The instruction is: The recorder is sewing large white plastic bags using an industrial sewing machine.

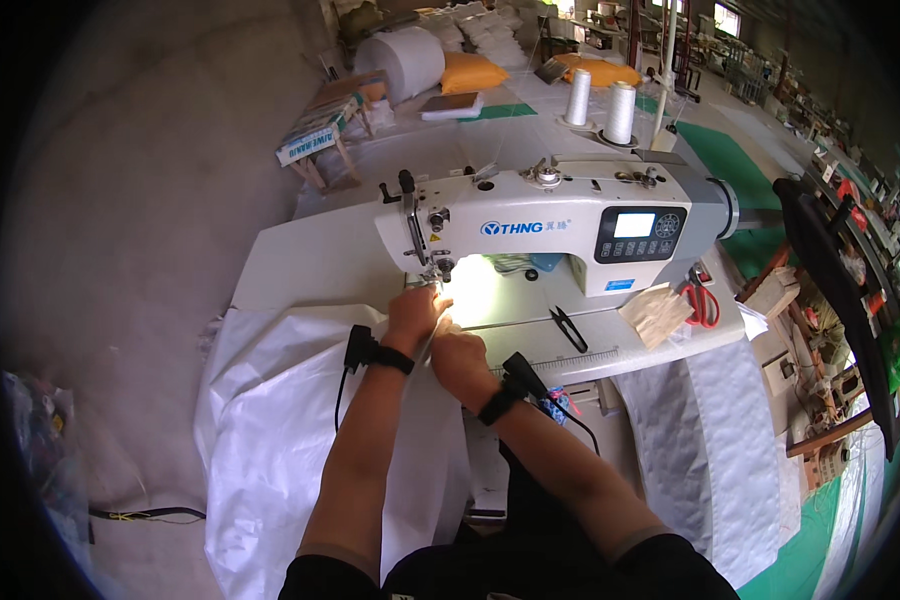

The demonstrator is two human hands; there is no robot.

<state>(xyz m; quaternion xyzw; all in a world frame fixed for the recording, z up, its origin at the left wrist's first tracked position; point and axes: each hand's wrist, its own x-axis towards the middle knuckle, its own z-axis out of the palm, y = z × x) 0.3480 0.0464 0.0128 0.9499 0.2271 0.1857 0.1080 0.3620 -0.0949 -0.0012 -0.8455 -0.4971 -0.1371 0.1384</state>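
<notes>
Beside a grey wall [140,200], at a pale table [320,262], left hand [410,315] and right hand [459,363], fingers closed, pinch white sheeting [280,365].

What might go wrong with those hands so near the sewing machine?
The left hand and right hand are close to the needle end of the sewing machine, so a finger might get pricked or pinched. Also, the white sheet hangs down in folds past the table, so its weight might tug the fabric crooked.
</notes>
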